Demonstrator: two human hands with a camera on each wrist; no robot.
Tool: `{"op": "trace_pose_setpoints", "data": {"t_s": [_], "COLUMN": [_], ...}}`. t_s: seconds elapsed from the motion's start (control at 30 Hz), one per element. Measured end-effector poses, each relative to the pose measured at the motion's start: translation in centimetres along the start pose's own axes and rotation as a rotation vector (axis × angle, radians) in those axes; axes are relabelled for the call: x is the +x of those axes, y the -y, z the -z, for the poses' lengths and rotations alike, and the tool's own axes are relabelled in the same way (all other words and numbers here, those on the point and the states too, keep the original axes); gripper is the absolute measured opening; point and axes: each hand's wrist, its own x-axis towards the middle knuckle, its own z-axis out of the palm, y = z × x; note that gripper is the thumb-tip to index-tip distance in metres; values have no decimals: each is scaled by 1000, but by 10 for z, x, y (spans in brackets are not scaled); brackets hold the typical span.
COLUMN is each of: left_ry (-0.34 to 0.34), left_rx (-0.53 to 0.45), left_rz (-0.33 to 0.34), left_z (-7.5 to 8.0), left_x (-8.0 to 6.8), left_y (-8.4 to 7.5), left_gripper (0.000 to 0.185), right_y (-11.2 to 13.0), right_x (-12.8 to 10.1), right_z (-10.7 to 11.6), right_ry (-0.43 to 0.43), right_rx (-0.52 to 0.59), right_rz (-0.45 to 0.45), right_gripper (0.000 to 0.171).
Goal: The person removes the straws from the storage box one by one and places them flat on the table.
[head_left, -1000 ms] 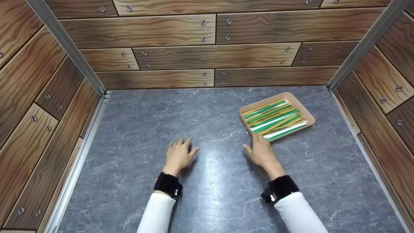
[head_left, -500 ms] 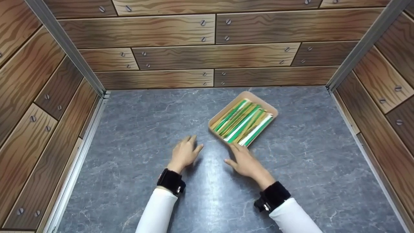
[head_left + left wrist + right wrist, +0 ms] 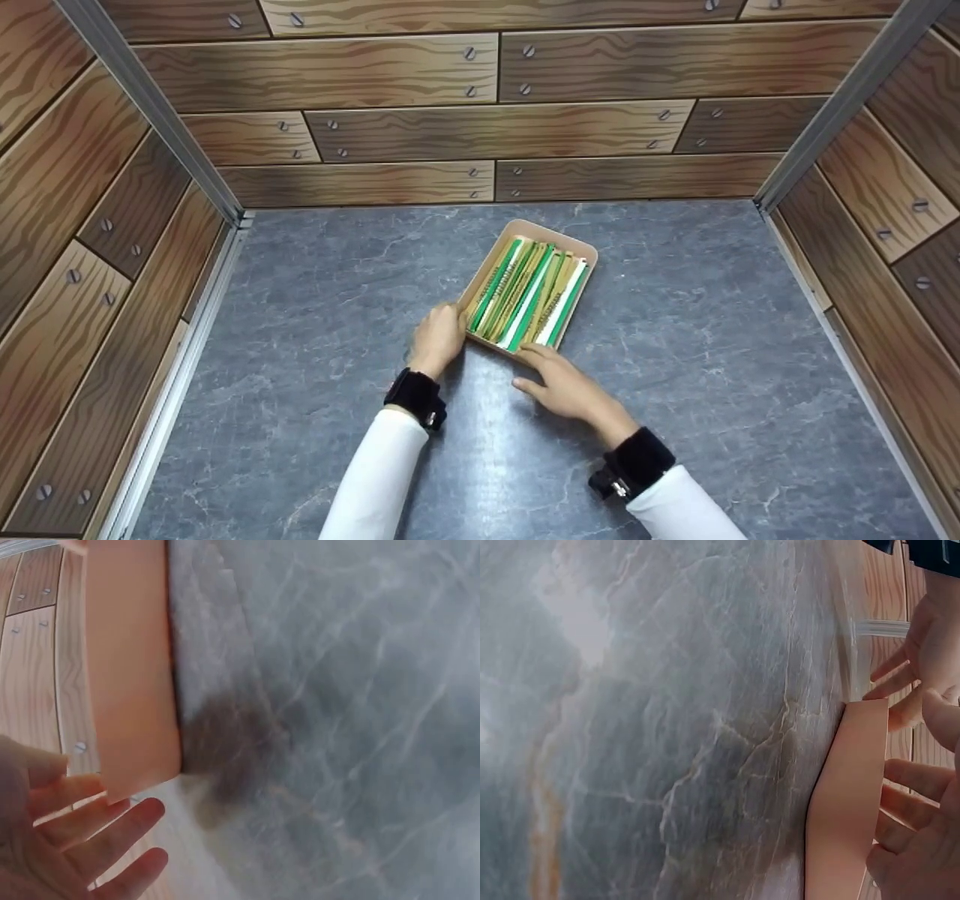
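Head view, from the left: a white sleeve (image 3: 377,469) and black wristband (image 3: 411,391) lead to the left hand (image 3: 439,339), set at the near left corner of a tan tray (image 3: 559,237). The left wrist view shows its fingers apart and only slightly bent, at least one of them meeting the wall by that corner; the thumb stands clear, and nothing looks clasped there. The tray itself lies on the grey bench (image 3: 337,300), near the middle of its width and short of its far edge, its long sides slanting up to the right. Slender green, white and gold strips (image 3: 525,300) lie lengthwise in it, a few crossing at a slant. Farther right, the right hand (image 3: 564,384) touches the tray's near end with nearly straight fingers, its thumb apart, so it rests or presses there without gripping. What has just changed: a second ago the tray lay toward the bench's far right corner, more crosswise, with only the right hand at it; now it has come to mid-bench, has turned, and the left hand has reached its corner. For the work, that seems to bring the tray within both hands' control; I judge it is being slid and steadied, not lifted.
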Motion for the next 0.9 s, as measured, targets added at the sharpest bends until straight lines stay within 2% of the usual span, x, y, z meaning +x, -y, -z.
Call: {"op": "trace_pose_setpoints", "data": {"t_s": [0.1, 0.2, 0.3, 0.37, 0.43, 0.53, 0.67, 0.73, 0.9], "left_ry": [-43, -83, -105, -96, -62, 6, 59, 58, 30], "left_rx": [9, 8, -2, -11, -23, -48, -100, -138, -219], "left_rz": [29, 32, 19, 15, 12, -3, -48, -73, -123], "left_z": [-3, -4, -4, -2, -1, 2, 5, 6, 8], "left_x": [-1, -5, -11, -16, -23, -33, -46, -51, -56], "left_y": [2, 4, 5, 6, 8, 11, 16, 20, 28], "left_gripper": [16, 18, 29, 36, 40, 37, 34, 35, 21], "right_y": [-3, -11, -21, -28, -35, -42, -47, -47, -47], "right_x": [0, 1, 3, 4, 5, 4, 3, 2, -1], "right_z": [2, 5, 10, 12, 14, 15, 18, 20, 24], "right_ry": [-51, -138, -216, -239, -231, -195, -145, -128, -82], "right_rx": [42, 62, 71, 76, 73, 68, 74, 78, 89], "right_rz": [3, 3, -66, -144, -226, -280, -255, -233, -197], "right_gripper": [53, 49, 51, 57, 63, 67, 67, 66, 67]}}
